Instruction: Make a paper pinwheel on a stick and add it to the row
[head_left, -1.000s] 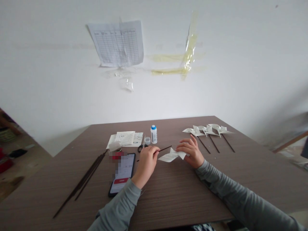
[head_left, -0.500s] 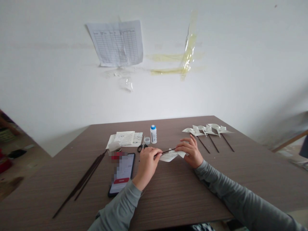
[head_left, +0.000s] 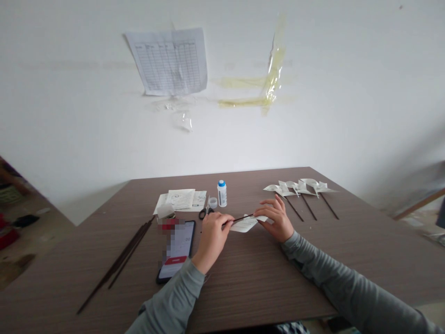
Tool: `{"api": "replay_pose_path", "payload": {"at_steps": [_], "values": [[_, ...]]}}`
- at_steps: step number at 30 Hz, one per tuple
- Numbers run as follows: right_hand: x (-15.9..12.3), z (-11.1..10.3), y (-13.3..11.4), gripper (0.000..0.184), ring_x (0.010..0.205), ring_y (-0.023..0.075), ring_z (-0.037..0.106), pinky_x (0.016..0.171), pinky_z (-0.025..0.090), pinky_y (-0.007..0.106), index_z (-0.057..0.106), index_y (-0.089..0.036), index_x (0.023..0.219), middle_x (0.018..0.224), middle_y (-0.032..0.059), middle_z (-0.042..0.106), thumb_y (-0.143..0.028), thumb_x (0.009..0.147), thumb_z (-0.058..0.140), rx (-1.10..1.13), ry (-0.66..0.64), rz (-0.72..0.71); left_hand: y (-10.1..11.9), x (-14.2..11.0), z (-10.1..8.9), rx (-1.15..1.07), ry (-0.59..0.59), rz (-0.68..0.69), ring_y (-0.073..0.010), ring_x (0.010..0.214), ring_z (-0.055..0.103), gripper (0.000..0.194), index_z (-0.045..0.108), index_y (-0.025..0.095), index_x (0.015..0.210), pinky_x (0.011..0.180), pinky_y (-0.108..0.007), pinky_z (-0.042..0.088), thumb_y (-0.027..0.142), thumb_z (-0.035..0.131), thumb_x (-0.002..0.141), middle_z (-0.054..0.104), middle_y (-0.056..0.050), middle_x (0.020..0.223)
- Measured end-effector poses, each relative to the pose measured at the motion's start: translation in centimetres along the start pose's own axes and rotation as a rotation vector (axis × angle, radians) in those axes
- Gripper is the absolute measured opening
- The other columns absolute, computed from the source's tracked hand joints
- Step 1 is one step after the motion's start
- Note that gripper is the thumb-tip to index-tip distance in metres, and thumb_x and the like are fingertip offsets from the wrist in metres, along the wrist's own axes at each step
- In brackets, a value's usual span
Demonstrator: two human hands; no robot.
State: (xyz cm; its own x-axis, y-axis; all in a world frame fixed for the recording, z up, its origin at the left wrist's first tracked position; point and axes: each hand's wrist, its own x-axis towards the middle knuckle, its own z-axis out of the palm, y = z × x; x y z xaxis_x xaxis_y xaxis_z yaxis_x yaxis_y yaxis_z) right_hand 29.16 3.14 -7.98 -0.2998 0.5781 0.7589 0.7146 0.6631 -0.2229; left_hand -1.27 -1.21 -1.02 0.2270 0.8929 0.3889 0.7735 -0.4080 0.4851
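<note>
My left hand [head_left: 212,234] is closed in a pinch on a thin dark stick [head_left: 241,218] that points right toward a folded white paper pinwheel [head_left: 246,224] on the brown table [head_left: 253,278]. My right hand [head_left: 276,217] has its fingers curled over the right side of that paper pinwheel, holding it against the table. The stick's tip lies over the paper's middle. Both sleeves are grey.
Finished paper pinwheels on sticks [head_left: 301,188] lie at the far right. A glue bottle with a blue cap [head_left: 221,193], its clear cap [head_left: 213,202], scissors [head_left: 206,211], printed paper sheets [head_left: 181,199], a phone [head_left: 177,250] and a bundle of dark sticks [head_left: 118,262] lie to the left.
My left hand moved the stick right until its tip lay over the paper. My right hand shifted slightly and drew the paper closer under its fingers.
</note>
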Motion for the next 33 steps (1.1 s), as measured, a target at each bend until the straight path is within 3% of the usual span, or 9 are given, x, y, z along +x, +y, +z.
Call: {"api": "replay_pose_path", "payload": {"at_steps": [7,12,23,28,33], "values": [[0.2,0.0,-0.3,0.023,0.133,0.0406,0.089,0.152,0.045,0.074,0.098,-0.039,0.114,0.113,0.003,0.1,-0.023,0.112,0.082,0.005,-0.012,0.033,-0.5,0.0,0.3,-0.019,0.006,0.023,-0.0319,0.118,0.09,0.027,0.102,0.031,0.113,0.116,-0.047,0.067,0.011,0.085,0.114,0.098,-0.006,0.112],[0.0,0.6,-0.1,0.022,0.131,0.0353,0.088,0.155,0.039,0.073,0.096,-0.037,0.119,0.111,0.0029,0.099,-0.024,0.116,0.078,0.024,0.062,-0.024,-0.7,0.1,0.5,-0.013,-0.002,0.015,-0.0337,0.121,0.091,0.026,0.103,0.031,0.115,0.119,-0.05,0.067,0.012,0.086,0.114,0.099,-0.007,0.116],[-0.3,0.7,0.4,0.034,0.131,0.0429,0.089,0.146,0.051,0.077,0.1,-0.045,0.126,0.116,0.0024,0.1,-0.023,0.109,0.081,-0.011,0.022,0.006,-1.1,0.0,0.7,-0.055,0.035,0.05,-0.0324,0.12,0.091,0.025,0.103,0.034,0.113,0.119,-0.05,0.067,0.013,0.089,0.113,0.099,-0.006,0.114],[-0.3,0.9,0.6,0.028,0.13,0.0382,0.088,0.148,0.048,0.076,0.1,-0.043,0.125,0.113,0.0022,0.099,-0.024,0.112,0.084,-0.01,0.049,-0.019,-1.2,0.1,1.0,-0.038,0.059,0.064,-0.0319,0.119,0.091,0.029,0.103,0.034,0.114,0.119,-0.05,0.069,0.01,0.089,0.11,0.099,-0.005,0.114],[-0.1,0.8,0.6,0.023,0.131,0.0358,0.087,0.15,0.045,0.076,0.1,-0.04,0.125,0.112,0.0033,0.098,-0.027,0.117,0.083,-0.004,0.057,-0.018,-1.0,0.1,1.0,-0.02,0.029,0.032,-0.0346,0.127,0.091,0.036,0.103,0.033,0.123,0.129,-0.058,0.068,0.006,0.083,0.11,0.1,-0.007,0.123]]}}
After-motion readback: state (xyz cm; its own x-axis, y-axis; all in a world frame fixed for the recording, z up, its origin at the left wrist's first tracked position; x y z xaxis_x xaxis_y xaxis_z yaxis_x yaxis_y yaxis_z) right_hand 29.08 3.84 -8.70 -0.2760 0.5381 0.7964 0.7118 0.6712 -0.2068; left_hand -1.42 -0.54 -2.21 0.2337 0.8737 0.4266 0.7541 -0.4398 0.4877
